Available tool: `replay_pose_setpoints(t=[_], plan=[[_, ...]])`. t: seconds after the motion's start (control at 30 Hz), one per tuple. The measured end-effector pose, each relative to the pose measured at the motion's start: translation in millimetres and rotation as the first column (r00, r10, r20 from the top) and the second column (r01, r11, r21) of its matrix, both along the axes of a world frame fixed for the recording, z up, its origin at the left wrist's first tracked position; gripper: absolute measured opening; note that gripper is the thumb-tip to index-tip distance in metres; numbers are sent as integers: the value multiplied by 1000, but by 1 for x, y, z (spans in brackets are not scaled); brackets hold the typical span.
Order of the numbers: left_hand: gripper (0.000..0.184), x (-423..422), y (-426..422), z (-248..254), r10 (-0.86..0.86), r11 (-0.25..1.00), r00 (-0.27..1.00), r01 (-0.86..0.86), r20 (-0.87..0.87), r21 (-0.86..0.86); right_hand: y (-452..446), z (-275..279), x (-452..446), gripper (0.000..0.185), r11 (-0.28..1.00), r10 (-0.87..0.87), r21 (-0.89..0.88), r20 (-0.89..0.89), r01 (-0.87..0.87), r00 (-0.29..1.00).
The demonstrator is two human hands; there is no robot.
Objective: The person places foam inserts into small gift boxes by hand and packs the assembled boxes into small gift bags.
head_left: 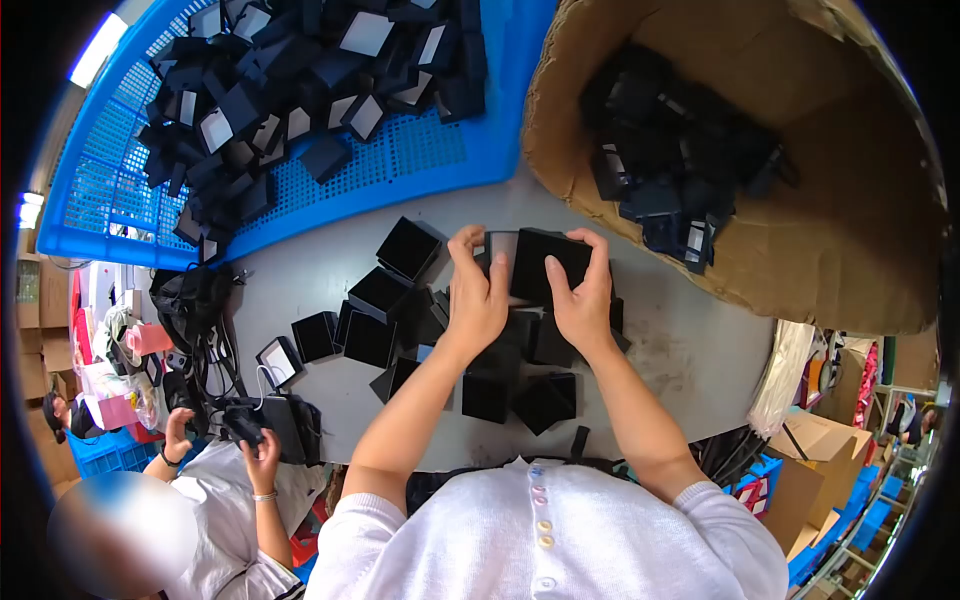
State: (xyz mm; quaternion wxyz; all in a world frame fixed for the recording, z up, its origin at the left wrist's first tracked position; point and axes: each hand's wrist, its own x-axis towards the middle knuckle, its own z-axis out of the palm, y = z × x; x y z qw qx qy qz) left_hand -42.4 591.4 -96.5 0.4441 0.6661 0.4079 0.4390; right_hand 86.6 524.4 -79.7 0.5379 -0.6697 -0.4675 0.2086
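Observation:
Over the middle of the table, both hands grip a small black box point(540, 262). My left hand point(476, 300) is closed around its left part, where a pale panel shows, thumb on top. My right hand point(583, 298) grasps the dark right part, fingers over the far corner and thumb on the near face. Whether these two parts are joined, I cannot tell. Beneath and beside my hands lie several black boxes and box halves, such as an open one point(408, 248) to the left and one point(545, 402) nearer my body.
A blue plastic basket point(400, 165) heaped with black boxes stands at the back left. At the back right, a cardboard carton point(830, 230) holds more dark pieces. A co-worker point(215, 500) sits at the left, hands near black items. A white-lined box point(279, 361) lies at the table's left.

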Motion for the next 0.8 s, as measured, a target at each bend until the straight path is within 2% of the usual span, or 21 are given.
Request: replay_pose_setpoints(t=[0.07, 0.13, 0.17, 0.23, 0.27, 0.3, 0.37, 0.4, 0.43, 0.5, 0.53, 0.6, 0.63, 0.7, 0.73, 0.77, 0.8], plan=[[34, 0, -8, 11, -59, 997, 998, 59, 6, -39, -8, 3, 6, 37, 1000, -7, -29, 6, 7, 1000], [41, 1, -18, 15, -189, 979, 982, 189, 14, -79, -10, 6, 11, 39, 984, 178, -29, 147, -176, 973], [41, 3, -24, 17, -194, 978, 981, 195, 15, -77, -14, 7, 11, 39, 985, 173, -27, 149, -171, 974], [38, 8, -31, 20, -135, 983, 988, 143, 75, -112, -14, 5, 11, 43, 974, 185, -143, 54, -175, 981], [36, 8, -32, 21, -116, 985, 991, 124, 71, -123, -12, -1, 7, 45, 991, 127, -49, 2, -127, 992], [36, 6, -34, 20, -123, 984, 990, 131, 70, -125, -12, -6, 4, 45, 992, 120, -50, 1, -120, 993], [34, 4, -34, 16, -52, 984, 995, 66, 87, -164, -11, -12, 1, 40, 997, -46, -77, -188, 32, 981], [34, 3, -36, 14, -20, 980, 996, 38, 91, -197, -11, -4, -6, 37, 996, -71, -57, -72, 67, 995], [34, 0, -39, 15, 4, 975, 998, 11, 69, -220, -10, -2, -13, 33, 989, -109, -107, -64, 102, 992], [34, -5, -40, 9, 30, 965, 999, -20, 32, -261, -11, 5, -15, 33, 974, -63, -224, -158, 26, 986], [34, -6, -39, 5, 35, 964, 999, -27, 24, -266, -10, -1, -17, 33, 973, -59, -229, -165, 19, 985], [33, -4, -34, 1, 190, 978, 980, -183, 59, -101, -6, -14, -23, 37, 1000, -19, -13, -45, 18, 999], [33, -3, -35, 1, 201, 976, 978, -194, 52, -103, -4, -19, -29, 37, 1000, -8, -17, -51, 7, 999], [31, 2, -37, 10, 178, 984, 984, -178, 19, 3, -3, -21, -42, 42, 993, -83, 93, 168, 68, 982], [30, 1, -37, 10, 94, 994, 996, -93, -13, 64, -1, -23, -39, 42, 994, -80, 92, 168, 65, 983], [30, -2, -36, 8, 95, 994, 995, -94, -17, 57, -4, -25, -32, 42, 999, -35, 26, 2, 35, 999], [30, -6, -32, 5, 86, 994, 995, -82, 47, -74, -7, -26, -24, 43, 999, -2, -35, -167, -4, 986]])
